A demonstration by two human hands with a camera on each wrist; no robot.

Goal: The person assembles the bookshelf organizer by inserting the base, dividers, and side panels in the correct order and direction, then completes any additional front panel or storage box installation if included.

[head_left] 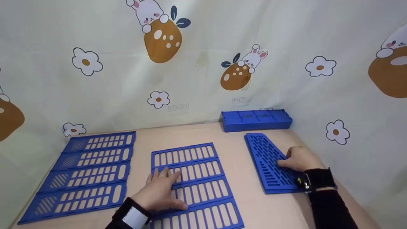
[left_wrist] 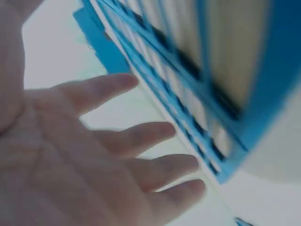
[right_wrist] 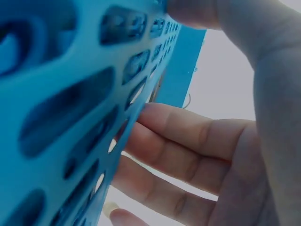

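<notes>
A pale peach surface [head_left: 143, 152] carries everything here, and the slotted blue panel set [head_left: 203, 180], with its four rows of long openings, lies flat in front of the person. Over the near left part of that set is the left hand [head_left: 160, 190], fingers extended and spread, gripping nothing; whether the fingertips touch the plastic I cannot tell. To the right of the set, the right hand [head_left: 302, 159] grips the perforated blue panels [head_left: 266, 163] by their right edge, thumb on top and fingers curled at the edge. Left of the slotted set lie the vented blue panels [head_left: 86, 168], also in four rows. Behind it and to the right, a long blue piece [head_left: 257, 122] rests near the back edge. Beyond the set rises pale sheeting [head_left: 120, 79], printed with rabbits, flowers and brown fruit; it creases at the right and also closes off the left side.
</notes>
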